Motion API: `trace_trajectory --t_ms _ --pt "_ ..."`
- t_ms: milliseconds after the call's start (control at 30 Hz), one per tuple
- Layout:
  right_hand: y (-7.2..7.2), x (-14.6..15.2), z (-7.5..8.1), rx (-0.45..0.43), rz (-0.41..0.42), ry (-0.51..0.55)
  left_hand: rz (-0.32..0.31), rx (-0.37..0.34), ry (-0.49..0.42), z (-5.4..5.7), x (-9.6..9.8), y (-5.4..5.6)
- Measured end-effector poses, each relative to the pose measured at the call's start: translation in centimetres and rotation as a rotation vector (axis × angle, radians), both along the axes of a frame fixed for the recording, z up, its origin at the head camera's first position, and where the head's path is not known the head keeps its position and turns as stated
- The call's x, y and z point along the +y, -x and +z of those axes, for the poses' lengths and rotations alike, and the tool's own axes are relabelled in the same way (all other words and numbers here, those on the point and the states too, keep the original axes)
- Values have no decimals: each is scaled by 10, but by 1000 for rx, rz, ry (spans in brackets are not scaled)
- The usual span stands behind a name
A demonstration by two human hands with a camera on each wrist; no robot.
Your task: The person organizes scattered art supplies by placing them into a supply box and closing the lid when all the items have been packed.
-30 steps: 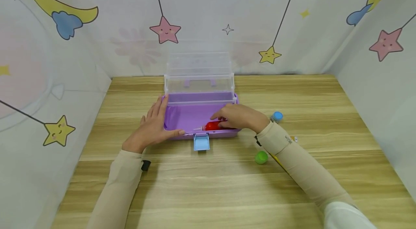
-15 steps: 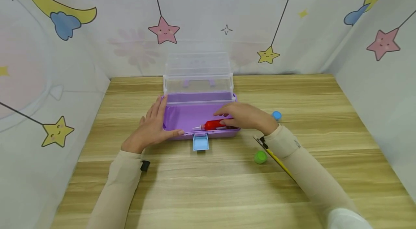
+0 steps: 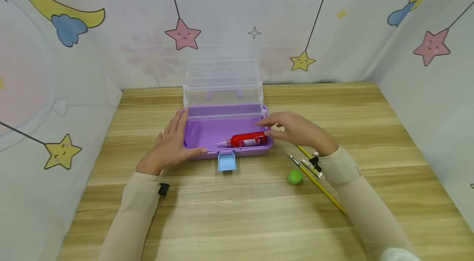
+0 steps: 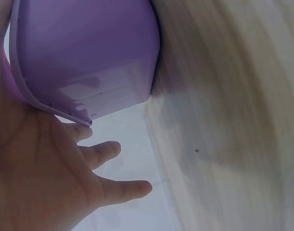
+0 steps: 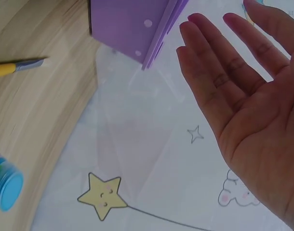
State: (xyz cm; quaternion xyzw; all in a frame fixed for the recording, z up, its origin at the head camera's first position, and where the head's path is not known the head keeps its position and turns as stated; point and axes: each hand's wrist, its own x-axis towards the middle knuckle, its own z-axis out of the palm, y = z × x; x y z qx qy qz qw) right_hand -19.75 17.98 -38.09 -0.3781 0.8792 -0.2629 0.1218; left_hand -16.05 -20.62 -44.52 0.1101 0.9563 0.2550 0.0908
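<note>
Plainly, our left hand spreads over the purple box's left side; a red bottle lies inside.
Its label is too small to read; our right hand, fingers relaxed, masks part of the right rim by the bottle's base; around lie a green pot, yellow brush and blue-lidded jar.

The bottle lies in the box, left of the jar and paintbrush on the table.
</note>
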Motion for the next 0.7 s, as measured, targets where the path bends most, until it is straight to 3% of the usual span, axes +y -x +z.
trace_trajectory --t_ms 367,700 --pt "-11 31 5 -4 -107 96 6 -2 5 0 0 1" --pt "-23 53 -3 -16 -161 136 3 -4 4 1 -1 1"
